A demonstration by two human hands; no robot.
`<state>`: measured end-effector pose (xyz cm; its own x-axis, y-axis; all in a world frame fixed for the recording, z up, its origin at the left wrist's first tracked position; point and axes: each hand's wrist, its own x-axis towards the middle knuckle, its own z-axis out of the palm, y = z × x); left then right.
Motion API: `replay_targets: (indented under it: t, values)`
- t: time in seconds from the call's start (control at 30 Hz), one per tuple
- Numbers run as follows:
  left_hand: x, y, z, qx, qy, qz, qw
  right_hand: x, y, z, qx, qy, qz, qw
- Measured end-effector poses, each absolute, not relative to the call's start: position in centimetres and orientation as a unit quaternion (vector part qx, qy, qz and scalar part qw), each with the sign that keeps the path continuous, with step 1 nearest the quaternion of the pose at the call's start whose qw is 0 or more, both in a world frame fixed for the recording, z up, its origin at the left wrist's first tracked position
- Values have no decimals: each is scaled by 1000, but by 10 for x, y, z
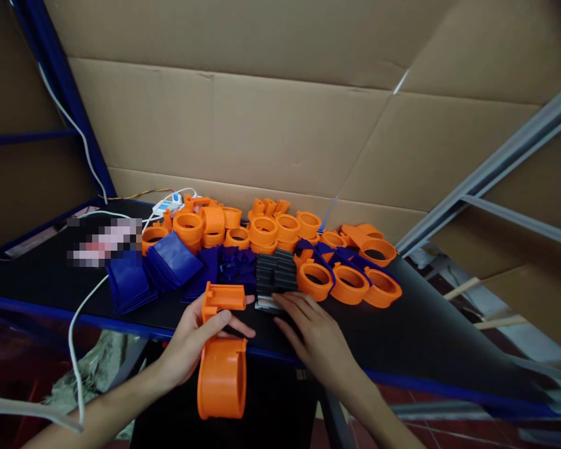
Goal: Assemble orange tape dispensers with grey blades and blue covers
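My left hand [196,340] is closed round an orange plastic housing [222,362], a round drum with a rectangular neck, held over the table's near edge. My right hand [311,327] lies with fingers stretched out, its fingertips touching a stack of black finned blocks [275,277] on the black table [425,330]. Just behind the blocks lie dark blue plastic pieces [168,262], and beyond them sits a heap of several orange ring-shaped parts [262,231].
A white cable [77,324] runs from a small white plug block [168,202] across the table's left side and hangs over its blue front edge. Cardboard sheets [243,125] wall the back. A grey metal rail [495,165] slants at right. A blurred patch lies at the left.
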<state>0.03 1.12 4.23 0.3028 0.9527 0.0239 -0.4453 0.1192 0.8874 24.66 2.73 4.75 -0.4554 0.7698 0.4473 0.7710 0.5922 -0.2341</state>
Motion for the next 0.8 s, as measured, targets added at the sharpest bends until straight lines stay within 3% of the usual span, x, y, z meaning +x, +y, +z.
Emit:
replay_targets:
  t: [0.13, 0.8]
  values:
    - [2, 12, 37, 435, 308, 485, 693, 252, 38, 33, -440, -863, -21, 246]
    - [5, 17, 39, 428, 337, 477, 690, 260, 36, 30, -492, -794, 70, 351]
